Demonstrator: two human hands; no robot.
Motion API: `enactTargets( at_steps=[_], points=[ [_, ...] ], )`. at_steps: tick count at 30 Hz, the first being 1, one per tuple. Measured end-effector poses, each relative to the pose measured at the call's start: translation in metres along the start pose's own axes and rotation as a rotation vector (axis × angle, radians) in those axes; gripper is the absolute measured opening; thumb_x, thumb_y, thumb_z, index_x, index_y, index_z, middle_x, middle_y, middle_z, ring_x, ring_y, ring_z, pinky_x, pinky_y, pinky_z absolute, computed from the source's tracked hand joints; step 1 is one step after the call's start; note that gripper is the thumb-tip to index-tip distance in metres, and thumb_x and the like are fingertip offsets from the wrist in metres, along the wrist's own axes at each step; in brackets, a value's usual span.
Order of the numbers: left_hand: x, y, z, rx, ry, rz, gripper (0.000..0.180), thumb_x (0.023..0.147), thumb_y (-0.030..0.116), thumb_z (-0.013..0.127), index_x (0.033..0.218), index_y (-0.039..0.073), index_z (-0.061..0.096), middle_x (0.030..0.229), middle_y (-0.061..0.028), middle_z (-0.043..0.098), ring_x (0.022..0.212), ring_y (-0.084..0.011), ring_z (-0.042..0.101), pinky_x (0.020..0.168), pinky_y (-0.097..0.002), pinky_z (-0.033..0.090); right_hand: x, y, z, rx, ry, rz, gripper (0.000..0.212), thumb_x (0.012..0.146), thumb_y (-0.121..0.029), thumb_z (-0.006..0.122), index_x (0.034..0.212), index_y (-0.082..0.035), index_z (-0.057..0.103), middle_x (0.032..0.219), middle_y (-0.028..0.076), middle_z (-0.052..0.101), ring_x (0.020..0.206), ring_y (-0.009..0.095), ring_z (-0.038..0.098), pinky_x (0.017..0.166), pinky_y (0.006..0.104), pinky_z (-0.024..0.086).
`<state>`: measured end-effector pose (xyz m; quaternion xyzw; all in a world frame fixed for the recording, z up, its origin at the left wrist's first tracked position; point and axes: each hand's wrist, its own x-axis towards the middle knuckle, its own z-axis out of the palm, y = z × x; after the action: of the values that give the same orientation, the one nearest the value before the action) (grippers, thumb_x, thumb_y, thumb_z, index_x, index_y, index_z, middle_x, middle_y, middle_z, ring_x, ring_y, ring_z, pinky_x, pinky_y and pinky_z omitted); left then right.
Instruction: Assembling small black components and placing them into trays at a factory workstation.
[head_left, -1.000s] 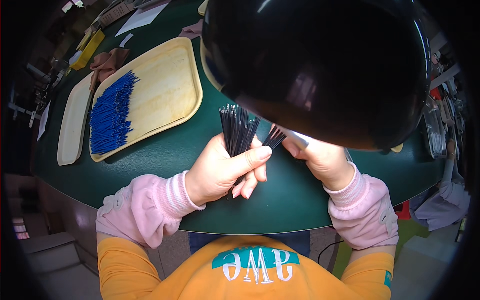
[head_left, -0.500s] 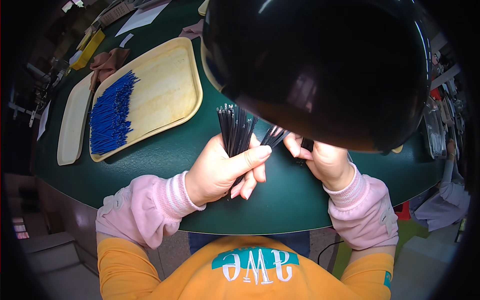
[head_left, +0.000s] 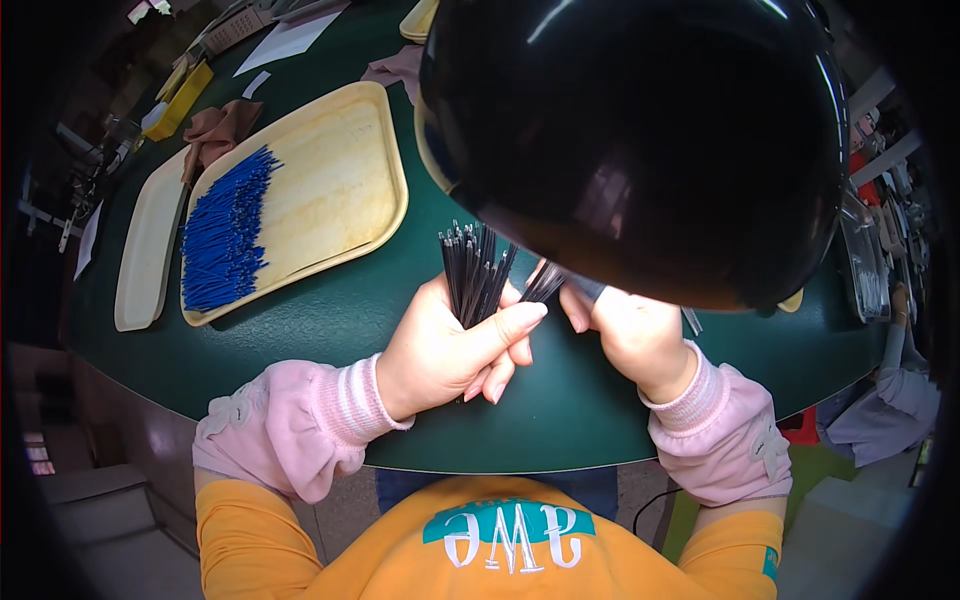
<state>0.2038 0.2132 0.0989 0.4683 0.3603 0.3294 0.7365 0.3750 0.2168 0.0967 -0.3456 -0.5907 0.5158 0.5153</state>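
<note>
Wires [head_left: 470, 275], thin and black with pale, shiny tips, fill the left hand [head_left: 440, 345], its grip closed round them above the bench [head_left: 330, 310]; a smaller fan leans away from the main clump toward the right hand [head_left: 640, 335]. Work on the bundle looks under way rather than finished — though which strands are done and which are left cannot be told. The right hand's grip is bent close beside the fan, partly covered by a glossy black dome [head_left: 640, 150], so whether it pinches anything is unclear. To the left, blue wires [head_left: 228, 235] lie in a thick band along one side of a cream tray [head_left: 335, 170], seemingly a separate batch. The bench top is dark green with a curved near edge, and carries a narrow tray [head_left: 145, 260], a brown cloth [head_left: 220, 130], a yellow bin [head_left: 180, 100] and white paper [head_left: 290, 40] toward the far left. Around it the room is dim and cluttered — a clear container [head_left: 865, 260] sits at the right, and speckled floor [head_left: 340, 495] shows below the near edge.
</note>
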Motion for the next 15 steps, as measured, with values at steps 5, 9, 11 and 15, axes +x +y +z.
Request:
enactTargets(
  at_steps=[5,9,11,15],
  points=[
    [0.0010,-0.0024,-0.0009,0.001,0.019,0.011,0.019,0.082,0.013,0.052,0.067,0.001,0.049,0.051,-0.0038,0.051,0.036,-0.0075,0.048,0.032,-0.0165,0.034,-0.0006,0.0005,-0.0015,-0.140,0.007,0.004,0.011,0.075,0.003,0.044,0.069,0.002,0.054,0.060,0.002,0.052,0.052,0.006,0.048,0.047,0.0199,0.037],
    [0.0007,-0.0033,0.0013,0.013,0.047,0.019,0.020,0.082,0.013,0.052,0.067,0.001,0.049,0.051,-0.0037,0.051,0.036,-0.0075,0.047,0.031,-0.0166,0.034,-0.0015,0.0002,0.0063,-0.092,0.060,0.014,0.012,0.074,0.004,0.042,0.074,0.001,0.053,0.058,0.003,0.052,0.053,0.006,0.047,0.048,0.0200,0.037],
    [0.0004,-0.0025,0.0022,-0.001,0.051,0.049,0.021,0.082,0.013,0.052,0.066,0.001,0.049,0.050,-0.0035,0.051,0.035,-0.0074,0.047,0.031,-0.0166,0.034,-0.0007,-0.0011,0.0026,-0.020,0.054,0.054,0.013,0.075,0.003,0.040,0.073,0.001,0.053,0.057,0.002,0.050,0.051,0.006,0.046,0.047,0.0203,0.036],
    [0.0018,-0.0030,-0.0001,0.020,0.057,0.048,0.022,0.082,0.014,0.052,0.065,0.001,0.049,0.049,-0.0033,0.050,0.035,-0.0074,0.046,0.031,-0.0167,0.034,0.0006,-0.0001,0.0014,0.096,0.037,0.126,0.014,0.076,0.002,0.038,0.073,0.001,0.052,0.055,0.002,0.048,0.048,0.007,0.044,0.046,0.0207,0.035]
  ],
)
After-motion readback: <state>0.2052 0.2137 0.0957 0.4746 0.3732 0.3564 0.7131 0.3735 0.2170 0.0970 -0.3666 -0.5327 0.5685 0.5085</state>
